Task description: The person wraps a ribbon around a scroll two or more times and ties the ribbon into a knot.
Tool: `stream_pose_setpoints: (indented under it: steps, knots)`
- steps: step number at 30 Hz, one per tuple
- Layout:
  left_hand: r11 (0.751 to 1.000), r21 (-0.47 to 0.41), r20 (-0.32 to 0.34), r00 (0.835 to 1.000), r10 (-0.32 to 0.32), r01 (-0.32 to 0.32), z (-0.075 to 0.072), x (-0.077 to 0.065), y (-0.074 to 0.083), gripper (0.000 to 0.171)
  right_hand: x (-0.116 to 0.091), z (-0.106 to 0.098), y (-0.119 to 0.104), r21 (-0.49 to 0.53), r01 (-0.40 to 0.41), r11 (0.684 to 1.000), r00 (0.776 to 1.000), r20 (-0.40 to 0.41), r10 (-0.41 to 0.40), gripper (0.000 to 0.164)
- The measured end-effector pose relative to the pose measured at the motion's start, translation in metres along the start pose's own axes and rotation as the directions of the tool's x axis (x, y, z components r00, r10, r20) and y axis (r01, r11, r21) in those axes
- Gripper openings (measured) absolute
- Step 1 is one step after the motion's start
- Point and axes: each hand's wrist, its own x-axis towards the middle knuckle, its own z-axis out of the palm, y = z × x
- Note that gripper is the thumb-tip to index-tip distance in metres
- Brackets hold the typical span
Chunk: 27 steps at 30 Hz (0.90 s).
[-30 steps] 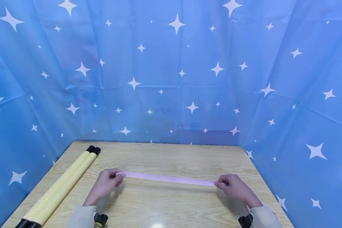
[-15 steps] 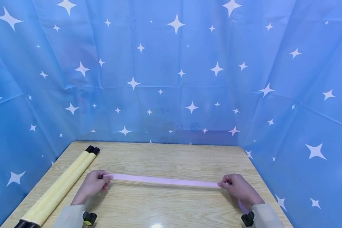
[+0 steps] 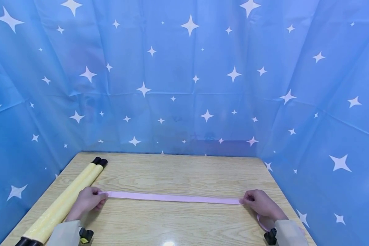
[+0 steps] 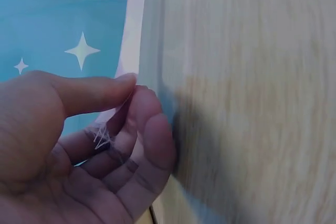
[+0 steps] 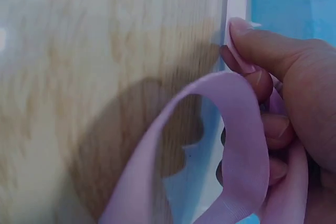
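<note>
A pink ribbon [image 3: 172,198] stretches nearly straight across the table between both hands. My left hand [image 3: 89,200] pinches it near its frayed end, thumb against forefinger; loose white threads stick out under the thumb in the left wrist view. At the other side my right hand [image 3: 259,203] pinches the ribbon [image 5: 244,145] between thumb and forefinger. From there the rest of it hangs in loops past the curled fingers in the right wrist view. Part of the loose length shows below the right hand in the head view, and its far end is hidden.
Two pale yellow rolls with black ends [image 3: 66,201] lie side by side along the left of the wooden table [image 3: 178,171], close to my left hand. A blue curtain with white stars [image 3: 172,68] surrounds the table at the back and sides.
My left hand has moved left, toward the yellow rolls, still pinching the ribbon. The right hand has shifted slightly right, and the stretched length between the hands has grown.
</note>
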Motion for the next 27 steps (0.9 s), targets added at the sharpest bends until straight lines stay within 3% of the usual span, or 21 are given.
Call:
stream_pose_setpoints:
  steps: [7,15,22,27]
  knots:
    - [0.998,0.053,-0.007,1.0,-0.02,0.02,-0.004,-0.001,-0.002,0.019,-0.002,0.001,-0.003,0.046,-0.03,0.998,0.999,0.037,0.028,0.031]
    - [0.968,0.25,-0.032,0.999,0.031,-0.022,-0.004,0.0,0.0,0.023,-0.005,0.003,-0.007,0.058,-0.126,0.99,0.992,0.032,0.124,0.032]
    - [0.96,0.281,-0.035,0.999,0.011,-0.001,-0.004,-0.004,0.008,0.023,-0.005,0.006,-0.008,0.048,-0.166,0.985,0.986,0.014,0.166,0.032]
    - [0.946,0.323,-0.055,0.998,0.037,-0.018,-0.008,-0.006,0.009,0.033,-0.005,0.006,-0.009,0.055,-0.163,0.985,0.986,0.023,0.162,0.031]
